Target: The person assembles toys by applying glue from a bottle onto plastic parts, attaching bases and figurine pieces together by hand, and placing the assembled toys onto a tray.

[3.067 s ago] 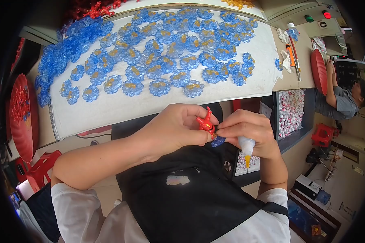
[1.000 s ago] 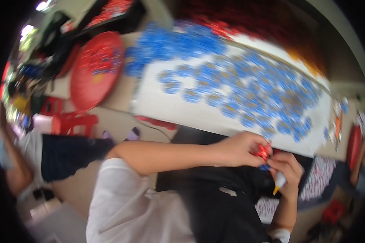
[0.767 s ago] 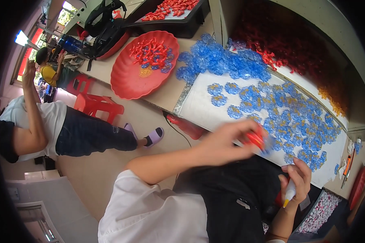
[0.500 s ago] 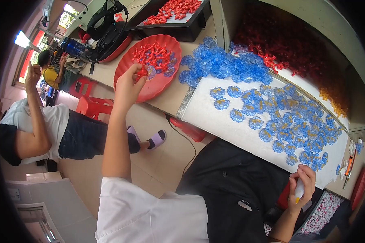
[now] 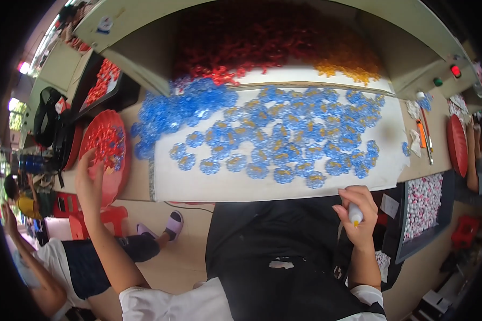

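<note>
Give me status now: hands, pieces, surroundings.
Left hand at red dish, grip unclear. Right hand holding white bottle. Blue pieces spread on white sheet. Black tray beyond dish.

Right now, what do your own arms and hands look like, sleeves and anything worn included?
Both the left hand and the right hand are bare, with no gloves or watch showing. The forearms are uncovered too. The short white sleeves are plain, and no cables run along either arm.
</note>
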{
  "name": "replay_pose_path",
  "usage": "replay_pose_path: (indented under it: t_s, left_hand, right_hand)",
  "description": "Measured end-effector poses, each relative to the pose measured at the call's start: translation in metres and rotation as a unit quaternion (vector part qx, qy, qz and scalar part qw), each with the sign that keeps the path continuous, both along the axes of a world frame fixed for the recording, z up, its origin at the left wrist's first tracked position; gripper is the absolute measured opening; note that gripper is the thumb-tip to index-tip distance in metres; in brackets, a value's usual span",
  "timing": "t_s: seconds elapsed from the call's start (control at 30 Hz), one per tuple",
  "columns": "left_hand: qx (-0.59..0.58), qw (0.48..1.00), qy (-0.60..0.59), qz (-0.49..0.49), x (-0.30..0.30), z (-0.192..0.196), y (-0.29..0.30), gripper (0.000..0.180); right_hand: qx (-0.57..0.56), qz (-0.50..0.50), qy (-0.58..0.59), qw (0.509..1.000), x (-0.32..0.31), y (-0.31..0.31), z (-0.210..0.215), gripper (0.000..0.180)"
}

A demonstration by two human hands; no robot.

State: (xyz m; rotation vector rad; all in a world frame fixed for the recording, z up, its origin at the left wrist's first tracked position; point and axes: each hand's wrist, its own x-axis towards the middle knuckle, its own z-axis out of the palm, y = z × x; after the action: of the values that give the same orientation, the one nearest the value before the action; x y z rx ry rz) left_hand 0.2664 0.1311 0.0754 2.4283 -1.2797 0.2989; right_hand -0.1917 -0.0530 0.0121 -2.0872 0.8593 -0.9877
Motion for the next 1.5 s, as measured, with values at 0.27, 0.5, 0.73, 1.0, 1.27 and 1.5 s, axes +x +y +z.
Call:
replay_pose_path:
  t_s: [0.27, 0.5, 0.73, 1.0, 1.27, 1.5]
  left_hand:
    - [-0.053, 0.940, 0.044, -0.333, -0.146, -0.004, -0.215, 0.023]
    - [0.064, 0.951, -0.151, -0.261, -0.158, -0.068, -0.318, 0.029]
    - [0.039, 0.912, -0.268, -0.307, -0.138, -0.077, -0.335, 0.026]
    - [0.029, 0.914, -0.252, -0.317, -0.143, -0.075, -0.319, 0.024]
    - [-0.222, 0.651, 0.712, -0.139, -0.132, -0.031, -0.307, 0.026]
    - [-0.108, 0.226, 0.944, -0.213, -0.167, -0.017, -0.220, 0.028]
  right_hand:
    - [0.099, -0.072, -0.040, 0.992, -0.027, 0.014, -0.003, 0.038]
    - [0.141, -0.092, -0.036, 0.985, -0.050, 0.026, -0.009, 0.044]
    - [0.165, -0.077, -0.100, 0.978, -0.050, 0.025, -0.016, 0.049]
    - [0.204, -0.055, -0.136, 0.968, -0.045, 0.029, -0.018, 0.050]
    - [0.192, -0.054, -0.165, 0.966, -0.034, 0.024, -0.022, 0.043]
    - [0.258, -0.010, -0.180, 0.949, -0.027, 0.020, -0.008, 0.045]
